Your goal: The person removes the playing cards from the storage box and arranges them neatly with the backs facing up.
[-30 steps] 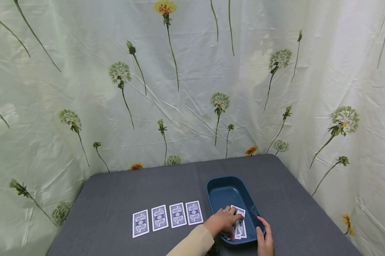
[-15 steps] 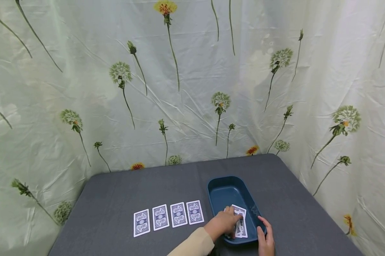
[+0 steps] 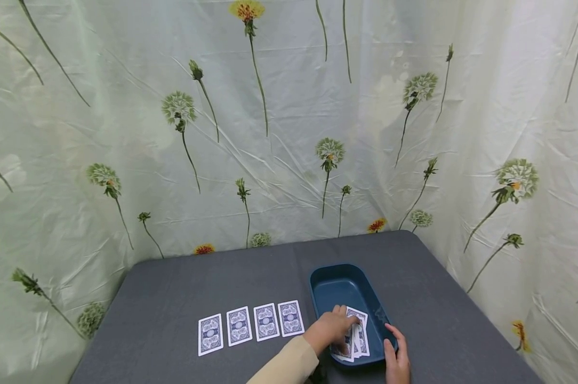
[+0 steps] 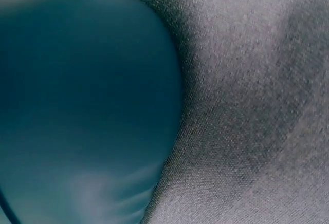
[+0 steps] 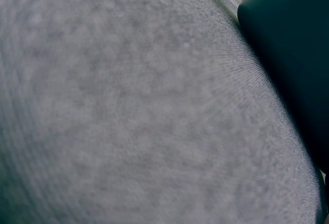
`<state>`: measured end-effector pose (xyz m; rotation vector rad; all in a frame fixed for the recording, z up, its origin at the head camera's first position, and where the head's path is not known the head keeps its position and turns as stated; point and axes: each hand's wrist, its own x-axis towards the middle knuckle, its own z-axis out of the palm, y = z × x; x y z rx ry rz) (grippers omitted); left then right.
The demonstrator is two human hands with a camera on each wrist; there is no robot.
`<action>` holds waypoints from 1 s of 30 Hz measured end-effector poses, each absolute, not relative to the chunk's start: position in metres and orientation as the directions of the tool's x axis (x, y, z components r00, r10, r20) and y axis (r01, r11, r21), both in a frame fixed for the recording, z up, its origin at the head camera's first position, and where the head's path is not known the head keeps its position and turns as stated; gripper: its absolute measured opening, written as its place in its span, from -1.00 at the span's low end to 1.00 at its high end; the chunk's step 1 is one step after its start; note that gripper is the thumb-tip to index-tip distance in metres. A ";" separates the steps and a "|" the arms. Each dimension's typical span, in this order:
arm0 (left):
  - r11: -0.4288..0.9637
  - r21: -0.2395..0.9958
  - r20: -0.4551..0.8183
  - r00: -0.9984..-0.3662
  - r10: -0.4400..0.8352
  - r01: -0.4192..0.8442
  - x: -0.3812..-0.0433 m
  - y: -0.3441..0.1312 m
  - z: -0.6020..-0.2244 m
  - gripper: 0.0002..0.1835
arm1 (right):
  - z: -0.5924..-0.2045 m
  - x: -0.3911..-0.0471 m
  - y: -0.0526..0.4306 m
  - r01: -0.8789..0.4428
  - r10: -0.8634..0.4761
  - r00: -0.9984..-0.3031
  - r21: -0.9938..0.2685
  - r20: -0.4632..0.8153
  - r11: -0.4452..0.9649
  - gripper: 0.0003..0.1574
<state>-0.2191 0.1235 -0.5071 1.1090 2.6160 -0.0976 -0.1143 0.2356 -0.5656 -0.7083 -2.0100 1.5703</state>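
A blue rectangular tray (image 3: 320, 298) with rounded corners stands on the grey-covered table, right of the middle. In its near end lies a loose, overlapping pile of face-down playing cards (image 3: 362, 344) with blue and white backs. My left hand (image 3: 332, 326) reaches in over the left part of this pile, fingers bent down onto the cards; I cannot tell whether it pinches one. At the near right corner my right hand (image 3: 398, 356) grips the tray's rim with thumb and fingers. The tray's teal side (image 4: 87, 90) fills much of the left wrist view.
Several face-down playing cards (image 3: 266, 321) lie in a spaced row on the table (image 3: 183, 282), left of the tray. Behind and to the right hangs a pale curtain (image 3: 279, 160) with printed dandelions. In the right wrist view the tray's dark wall (image 5: 293, 54) stands beside the cloth.
The left hand has drawn slightly back to the left over the pile, its fingers closer together, and more of the cards beneath it show. The right hand stays at the tray's rim.
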 end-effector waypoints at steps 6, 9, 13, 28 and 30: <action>0.673 0.040 -0.271 -0.641 0.718 0.738 -0.217 0.123 -0.504 -0.25 | -0.564 -0.117 0.238 0.119 0.649 -0.760 -0.974 0.036 0.193 -0.54; 0.660 0.042 -0.257 -0.630 0.733 0.750 -0.214 0.122 -0.500 -0.30 | -0.564 -0.117 0.238 0.122 0.645 -0.763 -0.973 0.034 0.195 -0.53; 0.644 0.052 -0.238 -0.617 0.750 0.763 -0.209 0.121 -0.496 -0.44 | -0.565 -0.117 0.239 0.121 0.650 -0.759 -0.973 0.037 0.197 -0.53; 0.643 -0.063 -0.249 -0.636 0.730 0.763 -0.199 0.121 -0.502 -0.35 | -0.566 -0.116 0.237 0.113 0.672 -0.738 -0.969 0.064 0.217 -0.58; 0.647 -0.036 -0.214 -0.638 0.739 0.761 -0.200 0.120 -0.504 -0.29 | -0.566 -0.115 0.238 0.111 0.661 -0.748 -0.971 0.060 0.214 -0.57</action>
